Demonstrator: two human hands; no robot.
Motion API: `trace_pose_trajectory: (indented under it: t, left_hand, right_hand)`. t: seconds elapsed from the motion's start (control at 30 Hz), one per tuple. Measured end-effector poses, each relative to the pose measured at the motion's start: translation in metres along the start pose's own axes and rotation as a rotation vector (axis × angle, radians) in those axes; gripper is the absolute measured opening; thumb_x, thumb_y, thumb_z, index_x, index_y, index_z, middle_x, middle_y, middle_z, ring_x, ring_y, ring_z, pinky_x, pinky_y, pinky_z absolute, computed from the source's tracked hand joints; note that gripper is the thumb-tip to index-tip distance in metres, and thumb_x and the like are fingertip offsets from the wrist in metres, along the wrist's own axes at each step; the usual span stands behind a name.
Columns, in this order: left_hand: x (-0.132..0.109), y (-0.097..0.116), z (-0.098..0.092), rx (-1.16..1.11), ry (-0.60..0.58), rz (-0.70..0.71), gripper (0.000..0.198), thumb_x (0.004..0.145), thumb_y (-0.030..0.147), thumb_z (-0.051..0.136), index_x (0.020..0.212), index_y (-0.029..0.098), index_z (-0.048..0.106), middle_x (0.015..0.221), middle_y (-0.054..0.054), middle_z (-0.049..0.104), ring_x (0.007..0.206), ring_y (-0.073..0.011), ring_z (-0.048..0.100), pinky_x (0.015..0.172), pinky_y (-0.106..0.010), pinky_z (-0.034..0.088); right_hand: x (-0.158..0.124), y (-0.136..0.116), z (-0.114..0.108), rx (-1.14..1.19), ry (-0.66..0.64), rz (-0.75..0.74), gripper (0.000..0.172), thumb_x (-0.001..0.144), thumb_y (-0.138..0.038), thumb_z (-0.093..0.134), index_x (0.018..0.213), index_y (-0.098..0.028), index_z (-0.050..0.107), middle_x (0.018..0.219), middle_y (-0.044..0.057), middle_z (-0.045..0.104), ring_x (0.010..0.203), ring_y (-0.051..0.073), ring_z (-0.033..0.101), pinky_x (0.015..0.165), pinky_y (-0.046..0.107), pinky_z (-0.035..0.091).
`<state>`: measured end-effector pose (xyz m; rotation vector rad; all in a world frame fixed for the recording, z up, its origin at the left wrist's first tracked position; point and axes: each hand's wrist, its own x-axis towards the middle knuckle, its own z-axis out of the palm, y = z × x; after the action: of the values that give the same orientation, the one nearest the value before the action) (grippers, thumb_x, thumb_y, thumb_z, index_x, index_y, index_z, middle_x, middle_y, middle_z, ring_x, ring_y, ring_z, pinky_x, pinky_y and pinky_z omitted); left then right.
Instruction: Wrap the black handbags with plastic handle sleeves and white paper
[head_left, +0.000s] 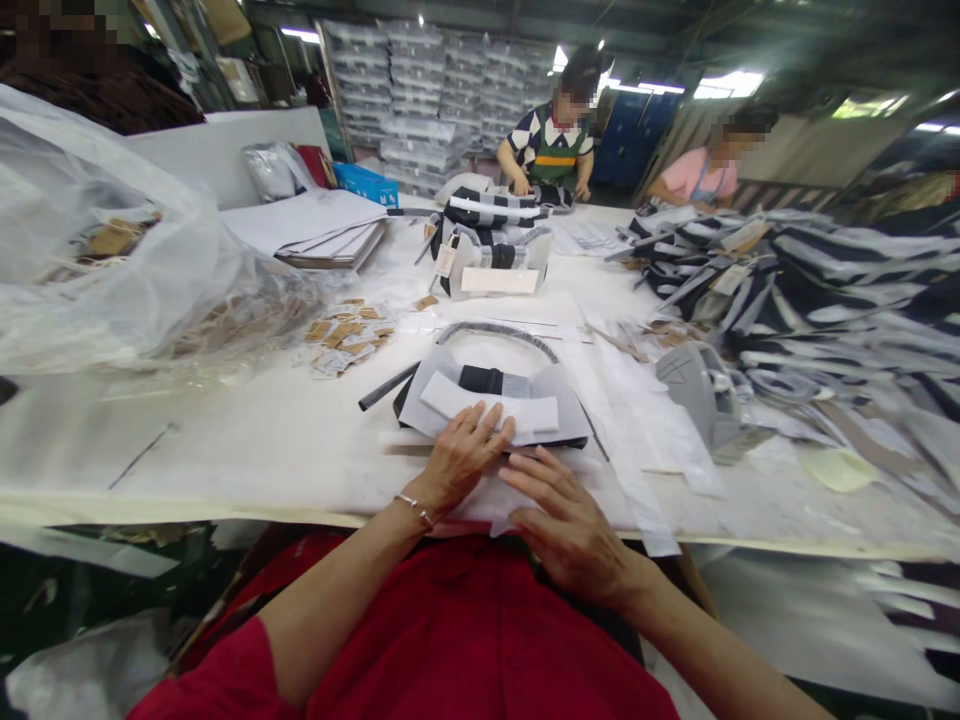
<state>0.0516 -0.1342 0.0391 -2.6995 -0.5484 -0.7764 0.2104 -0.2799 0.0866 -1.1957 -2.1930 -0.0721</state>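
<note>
A black handbag point(407, 413) lies on the table in front of me, partly covered by a sheet of white wrapping point(540, 384). Its wrapped handle point(499, 331) arches away from me. Across the wrapping rests a white padding strip point(540, 413). My left hand point(465, 455) lies flat on this strip, fingers stretched out and touching it. Just right of it, my right hand point(562, 515) is held by the near edge of the bag, its fingers spread and nothing in them. A wrapped strap end point(386, 388) sticks out at the bag's left.
More wrapped bags point(495, 262) stand beyond, and a large pile of bags point(840, 280) fills the right. Small brown tags point(349, 335) lie scattered left of centre, beside a clear plastic bag point(180, 270). White strips point(649, 420) lie to the right. A co-worker point(555, 145) handles things across the table point(262, 440).
</note>
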Motion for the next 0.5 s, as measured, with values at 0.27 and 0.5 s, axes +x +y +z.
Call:
trace_pose_trajectory:
  t: [0.27, 0.5]
  left_hand:
    - [-0.001, -0.001, -0.003, -0.028, -0.049, 0.028, 0.038, 0.095, 0.017, 0.050, 0.133, 0.019, 0.054, 0.139, -0.012, 0.058, 0.129, -0.0285, 0.052, 0.105, -0.044, 0.045]
    - [-0.003, -0.004, -0.014, -0.325, -0.150, 0.037, 0.043, 0.098, 0.034, 0.048, 0.138, 0.019, 0.049, 0.148, -0.009, 0.050, 0.142, -0.0234, 0.039, 0.117, -0.049, 0.028]
  right_hand:
    - [0.013, 0.015, 0.005, -0.143, -0.041, 0.193, 0.022, 0.092, -0.009, 0.044, 0.099, -0.015, 0.064, 0.128, 0.017, 0.064, 0.124, 0.026, 0.058, 0.111, 0.055, 0.043]
    - [0.006, 0.015, 0.010, -0.153, -0.028, 0.172, 0.025, 0.095, -0.010, 0.042, 0.111, -0.015, 0.061, 0.126, 0.016, 0.066, 0.122, 0.024, 0.060, 0.109, 0.052, 0.047]
